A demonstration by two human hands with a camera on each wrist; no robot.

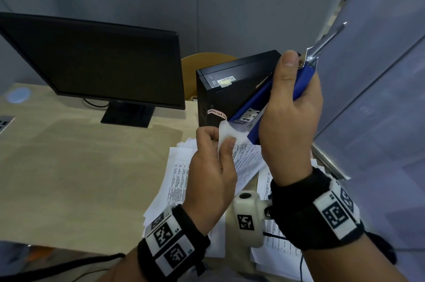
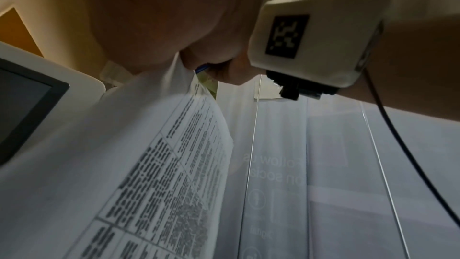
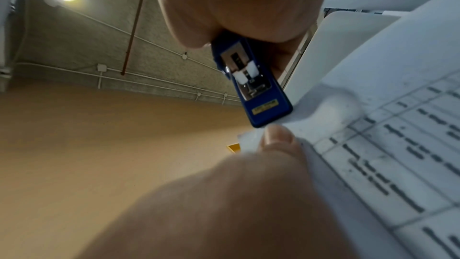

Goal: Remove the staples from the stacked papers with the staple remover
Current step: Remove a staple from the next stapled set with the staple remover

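Observation:
My right hand [image 1: 289,109] grips a blue staple remover [image 1: 251,113] with a metal lever [image 1: 326,40] raised at its far end. Its nose [image 3: 268,113] meets the top corner of a lifted set of printed papers [image 1: 246,162]. My left hand [image 1: 213,157] pinches that corner [image 1: 226,134] between thumb and fingers, holding the sheets up off the desk. In the left wrist view the printed papers [image 2: 161,174] hang down below the palm. The right wrist view shows the left thumb [image 3: 276,135] pressed on the paper corner beside the remover. No staple is visible.
More printed sheets [image 1: 179,178] lie spread on the wooden desk [image 1: 80,166] under my hands. A black monitor [image 1: 92,60] stands at the back left, a black computer case [image 1: 220,88] behind the hands, and a frosted glass partition [image 1: 379,97] closes the right side.

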